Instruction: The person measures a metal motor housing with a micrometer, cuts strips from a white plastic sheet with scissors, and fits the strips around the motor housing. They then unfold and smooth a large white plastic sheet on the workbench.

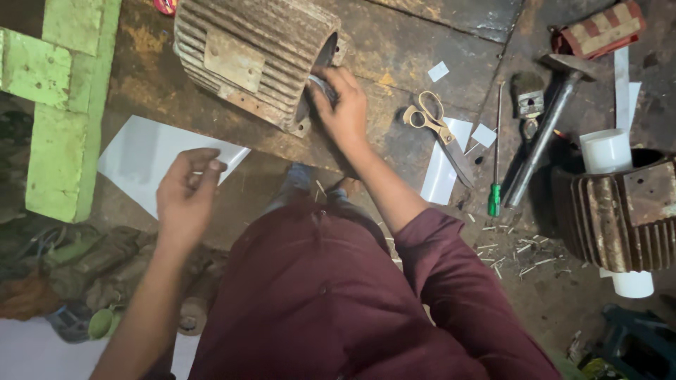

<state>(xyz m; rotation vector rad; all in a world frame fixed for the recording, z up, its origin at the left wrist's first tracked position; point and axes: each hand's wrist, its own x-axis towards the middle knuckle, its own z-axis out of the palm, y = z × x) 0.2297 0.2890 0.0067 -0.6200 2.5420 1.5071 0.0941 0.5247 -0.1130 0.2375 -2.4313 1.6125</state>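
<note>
A rusty ribbed motor housing (246, 56) lies on its side on the worn workbench (415, 49). My right hand (343, 105) is at its open end, fingers pressed on a small grey piece at the rim. My left hand (186, 190) hovers over the bench edge with fingers loosely curled, thumb against fingertips; nothing shows in it. A white sheet of paper (151, 162) lies just under and left of that hand.
Scissors (436, 127), white paper strips (443, 169), a green-handled screwdriver (496, 169), a hammer (546, 119) and a brush (528, 95) lie to the right. A second ribbed housing (620, 211) with a white roll (607, 151) stands far right. A green wooden frame (63, 105) is at left.
</note>
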